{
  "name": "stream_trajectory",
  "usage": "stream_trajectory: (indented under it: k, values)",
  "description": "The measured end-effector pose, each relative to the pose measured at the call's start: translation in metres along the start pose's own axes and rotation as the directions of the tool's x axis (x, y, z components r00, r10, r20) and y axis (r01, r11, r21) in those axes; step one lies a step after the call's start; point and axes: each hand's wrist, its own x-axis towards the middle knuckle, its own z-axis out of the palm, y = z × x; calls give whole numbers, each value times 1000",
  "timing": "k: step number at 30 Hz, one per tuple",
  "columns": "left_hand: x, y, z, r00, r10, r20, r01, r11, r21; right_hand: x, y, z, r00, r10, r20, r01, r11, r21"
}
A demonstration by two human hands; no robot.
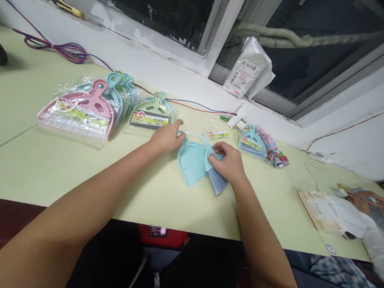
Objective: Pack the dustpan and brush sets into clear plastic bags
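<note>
A light blue dustpan (193, 163) lies on the pale table in front of me. My left hand (168, 136) is at its handle end, thumb and forefinger spread apart; the other fingers are partly hidden. With my right hand (227, 161) I grip a small blue brush (216, 182) over the pan's right side, its bristles pointing toward me. A loose printed label (218, 135) and clear wrapping lie just behind. Beyond my left hand is a bagged green dustpan set (151, 116).
Several bagged dustpan sets (79, 113) stand at left, under coiled wires (70, 51). At right are a small bagged blue set (252, 143) and a patterned cloth bundle (273, 149). A plastic-wrapped box (244, 73) leans at the window. Another person's hands (366, 201) work far right.
</note>
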Motion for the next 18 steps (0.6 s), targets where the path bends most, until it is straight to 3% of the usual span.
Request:
stream_trajectory:
  k: [4, 7, 11, 14, 18]
  values:
    - [0, 0, 0, 993, 57, 107, -66, 994, 85, -2, -3, 11, 995, -80, 65, 81, 997, -8]
    - [-1, 4, -3, 989, 56, 137, -63, 997, 48, -2, -2, 16, 990, -103, 93, 106, 994, -27]
    - [0, 6, -13, 973, -51, 225, 77, 991, -108, -1, 0, 18, 987, -104, 118, 111, 993, -48]
    - [4, 1, -19, 964, -155, 218, 190, 970, -152, -1, 3, 19, 987, -102, 124, 110, 993, -53]
    - [9, -11, -16, 913, -108, 393, 259, 899, -353, 0, 7, 18, 987, -124, 106, 129, 991, -42]
